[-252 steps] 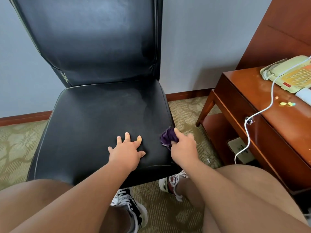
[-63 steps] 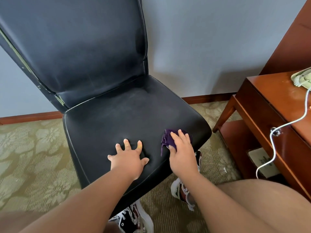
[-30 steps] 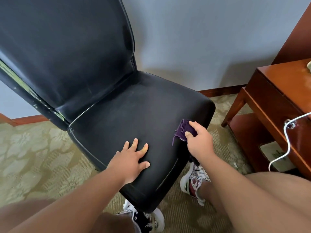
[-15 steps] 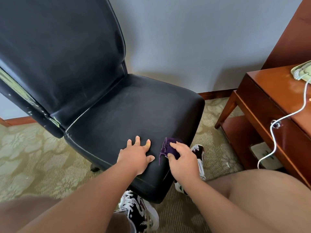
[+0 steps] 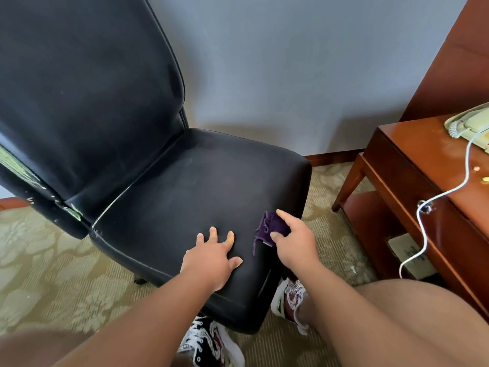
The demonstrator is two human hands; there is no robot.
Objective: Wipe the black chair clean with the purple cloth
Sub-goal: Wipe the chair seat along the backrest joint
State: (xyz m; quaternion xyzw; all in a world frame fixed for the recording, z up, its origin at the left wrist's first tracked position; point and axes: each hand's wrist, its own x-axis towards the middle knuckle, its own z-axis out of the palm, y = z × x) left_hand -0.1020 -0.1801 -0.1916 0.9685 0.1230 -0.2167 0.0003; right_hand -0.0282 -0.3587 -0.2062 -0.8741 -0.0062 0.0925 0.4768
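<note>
Carpet [image 5: 50, 263], black chair [image 5: 198, 186] facing lower-right, purple cloth [image 5: 270, 225] gripped

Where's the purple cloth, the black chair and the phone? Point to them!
purple cloth [image 5: 269, 225], head view, on its bunched middle.
black chair [image 5: 201, 186], head view, on the middle of the seat.
phone [image 5: 467, 127], head view, on its pale body by the coiled cord.
</note>
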